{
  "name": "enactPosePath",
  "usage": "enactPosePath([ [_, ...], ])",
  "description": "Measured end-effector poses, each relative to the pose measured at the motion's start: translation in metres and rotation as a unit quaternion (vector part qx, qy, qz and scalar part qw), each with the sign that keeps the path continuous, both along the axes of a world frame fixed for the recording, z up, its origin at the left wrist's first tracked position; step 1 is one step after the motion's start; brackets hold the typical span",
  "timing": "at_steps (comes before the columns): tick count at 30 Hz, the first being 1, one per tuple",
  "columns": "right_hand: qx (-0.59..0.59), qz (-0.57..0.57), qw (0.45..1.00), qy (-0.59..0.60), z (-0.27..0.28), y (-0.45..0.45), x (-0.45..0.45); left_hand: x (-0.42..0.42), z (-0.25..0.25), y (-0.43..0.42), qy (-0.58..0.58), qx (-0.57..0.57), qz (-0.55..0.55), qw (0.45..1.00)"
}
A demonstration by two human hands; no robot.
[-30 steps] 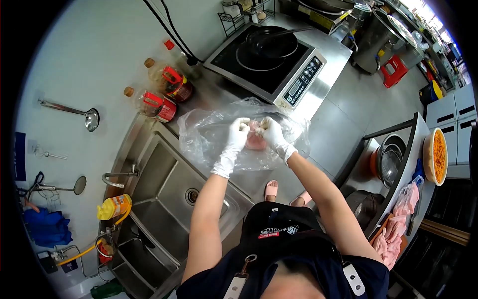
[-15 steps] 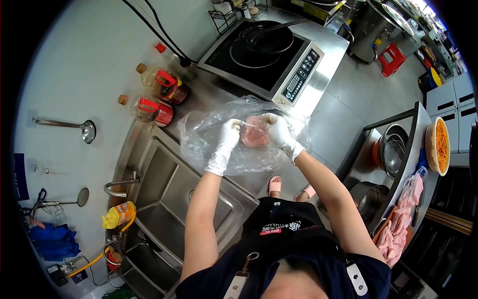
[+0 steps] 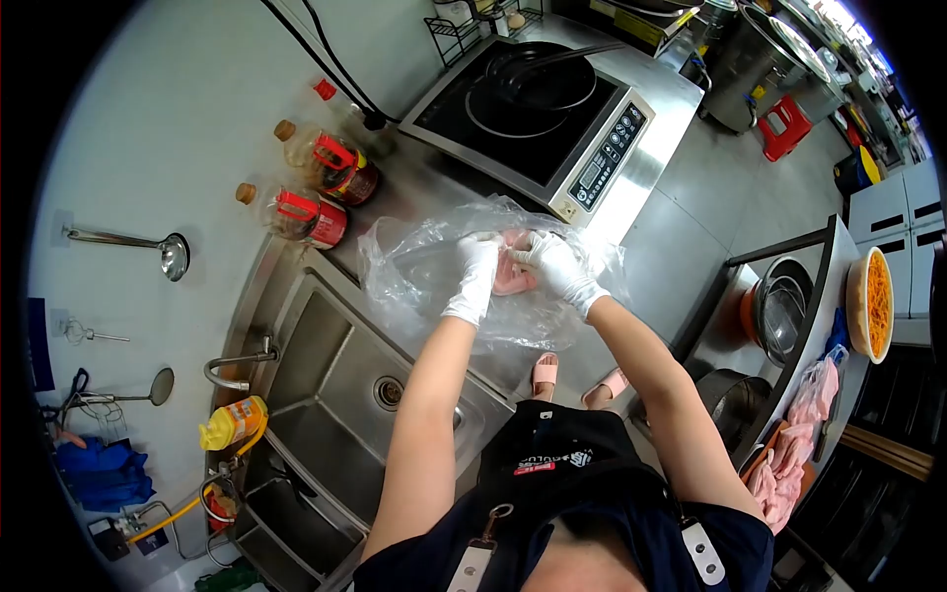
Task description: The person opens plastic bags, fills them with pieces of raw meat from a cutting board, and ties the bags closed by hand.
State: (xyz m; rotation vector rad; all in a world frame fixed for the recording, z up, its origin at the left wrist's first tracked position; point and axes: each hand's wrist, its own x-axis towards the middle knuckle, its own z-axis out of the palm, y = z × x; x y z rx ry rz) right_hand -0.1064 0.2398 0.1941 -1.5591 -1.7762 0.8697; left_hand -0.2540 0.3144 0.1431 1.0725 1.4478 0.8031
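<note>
A flat pink piece that looks like raw meat [image 3: 511, 279] is between my two white-gloved hands, above a large clear plastic bag [image 3: 414, 281] spread on the steel counter. My left hand [image 3: 479, 264] is closed on the piece's left edge. My right hand [image 3: 554, 264] pinches it from the right, fingers bent over its upper part. The gloves hide much of the piece, and I cannot tell whether a thin wrapper covers it.
Behind the bag stands an induction cooker [image 3: 523, 118] with a black pan [image 3: 552, 74]. Red-labelled bottles [image 3: 314, 219] line the wall. A steel sink [image 3: 335, 340] lies left. On the right, a shelf [image 3: 827, 306] bears pink meat [image 3: 789, 459] and a bowl of orange shreds [image 3: 872, 304].
My left hand has turned and moved right, nearer my right hand. Both hands now cover more of the pink piece, which looks bent or folded. The view has shifted slightly.
</note>
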Motion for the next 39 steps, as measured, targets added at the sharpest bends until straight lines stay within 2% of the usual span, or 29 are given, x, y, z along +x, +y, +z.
enactPosePath([
  [3, 0.096, 0.034, 0.989, -0.106, -0.004, 0.003, 0.0, -0.001, -0.005, 0.0, -0.061, -0.008, -0.002, 0.998],
  [6, 0.227, 0.017, 0.973, -0.031, -0.009, 0.006, -0.002, -0.005, 0.019, -0.008, -0.136, -0.055, -0.012, 0.989],
  [9, 0.081, -0.076, 0.975, 0.194, -0.007, 0.003, -0.012, -0.011, 0.039, -0.016, -0.171, -0.101, -0.008, 0.98],
  [13, -0.073, -0.031, 0.945, 0.318, -0.001, -0.006, -0.005, -0.016, 0.046, -0.02, -0.153, -0.097, -0.022, 0.983],
  [15, -0.061, -0.013, 0.939, 0.338, 0.004, -0.007, -0.003, -0.017, 0.048, -0.023, -0.157, -0.082, -0.048, 0.983],
  [17, -0.062, -0.006, 0.934, 0.352, 0.034, -0.013, 0.0, -0.015, 0.065, -0.031, -0.163, -0.066, -0.075, 0.982],
  [20, -0.095, -0.067, 0.94, 0.321, 0.056, -0.024, 0.003, -0.006, 0.093, -0.039, -0.172, -0.029, -0.094, 0.98],
  [23, -0.039, -0.09, 0.977, 0.188, 0.033, -0.03, 0.008, -0.015, 0.056, -0.034, -0.127, -0.033, -0.084, 0.988],
  [26, -0.095, -0.138, 0.966, 0.196, 0.005, -0.027, 0.0, -0.015, 0.009, -0.038, -0.106, -0.117, -0.046, 0.986],
  [27, -0.116, -0.155, 0.961, 0.198, -0.006, -0.027, -0.002, -0.015, 0.014, -0.039, -0.106, -0.081, -0.068, 0.989],
  [28, -0.048, -0.157, 0.973, 0.165, -0.012, -0.024, -0.003, -0.018, 0.027, -0.042, -0.106, -0.048, -0.09, 0.989],
  [29, -0.053, -0.149, 0.975, 0.155, -0.018, -0.024, -0.003, -0.021, 0.04, -0.046, -0.104, -0.015, -0.113, 0.988],
  [31, -0.059, -0.132, 0.98, 0.136, -0.011, -0.018, -0.004, -0.024, 0.057, -0.047, -0.02, 0.122, -0.23, 0.965],
  [33, -0.065, -0.125, 0.982, 0.129, -0.015, -0.012, -0.007, -0.024, 0.073, -0.046, 0.082, 0.236, -0.311, 0.917],
  [36, -0.065, -0.08, 0.99, 0.094, -0.022, -0.008, -0.01, -0.007, 0.09, -0.039, 0.037, 0.106, -0.304, 0.946],
  [39, -0.122, -0.051, 0.981, 0.142, -0.017, -0.009, -0.003, 0.0, 0.08, -0.027, 0.038, 0.092, -0.309, 0.946],
])
